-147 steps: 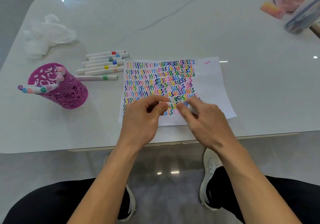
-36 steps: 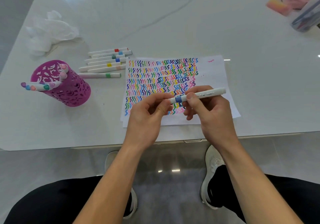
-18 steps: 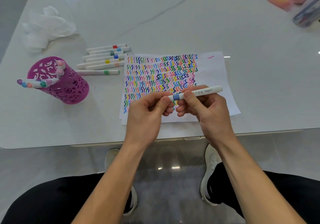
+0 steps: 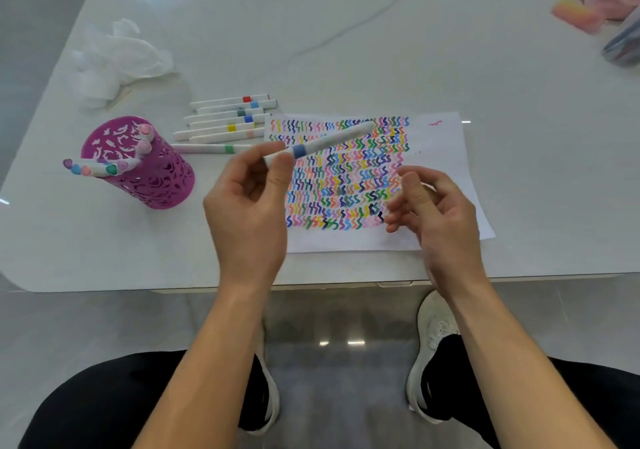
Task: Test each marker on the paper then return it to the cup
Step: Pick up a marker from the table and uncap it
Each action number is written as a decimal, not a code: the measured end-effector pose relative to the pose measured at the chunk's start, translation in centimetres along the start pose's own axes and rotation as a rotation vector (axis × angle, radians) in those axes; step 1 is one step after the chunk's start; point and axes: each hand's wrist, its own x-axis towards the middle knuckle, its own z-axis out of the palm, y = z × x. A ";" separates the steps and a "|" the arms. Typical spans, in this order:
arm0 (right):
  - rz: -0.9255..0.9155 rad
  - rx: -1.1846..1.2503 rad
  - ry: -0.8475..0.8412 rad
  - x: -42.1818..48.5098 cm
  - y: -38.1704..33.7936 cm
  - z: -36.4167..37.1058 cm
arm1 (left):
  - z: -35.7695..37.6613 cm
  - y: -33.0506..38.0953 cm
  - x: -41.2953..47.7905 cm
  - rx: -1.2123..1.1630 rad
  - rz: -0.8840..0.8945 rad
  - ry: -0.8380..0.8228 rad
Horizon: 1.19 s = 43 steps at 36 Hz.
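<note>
My left hand [image 4: 249, 213] pinches one end of a white marker with a blue band [image 4: 322, 145], held above the left side of the paper, its other end pointing up and right. My right hand [image 4: 436, 213] hovers over the paper's lower right with fingers loosely curled and nothing in it. The white paper [image 4: 443, 157] is covered with rows of coloured squiggles. To the left stands a purple perforated cup [image 4: 152, 178] holding several markers that lean out leftwards. Several more white markers [image 4: 225, 124] lie in a row between cup and paper.
Crumpled white tissue [image 4: 117, 60] lies at the table's far left. A pink item [image 4: 575, 15] and a blurred bag sit at the far right corner. The table's front edge [image 4: 346, 284] runs just below my wrists; my legs and white shoes are beneath.
The marker has passed from my right hand to my left, which has lifted it up and leftwards. My right hand has let go and drawn back to the right.
</note>
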 end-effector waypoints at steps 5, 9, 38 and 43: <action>-0.046 -0.040 0.101 0.5 0.1 -0.9 | -1.8 0.9 1.8 0.029 0.117 0.205; -0.061 -0.063 0.125 0.5 0.1 -0.8 | -3.1 1.6 2.3 0.206 0.326 0.276; -0.059 -0.130 0.166 0.3 0.5 0.1 | -7.8 0.7 5.1 0.916 0.332 0.354; -0.056 -0.145 0.170 0.5 0.7 0.2 | -7.9 0.8 5.3 0.998 0.245 0.333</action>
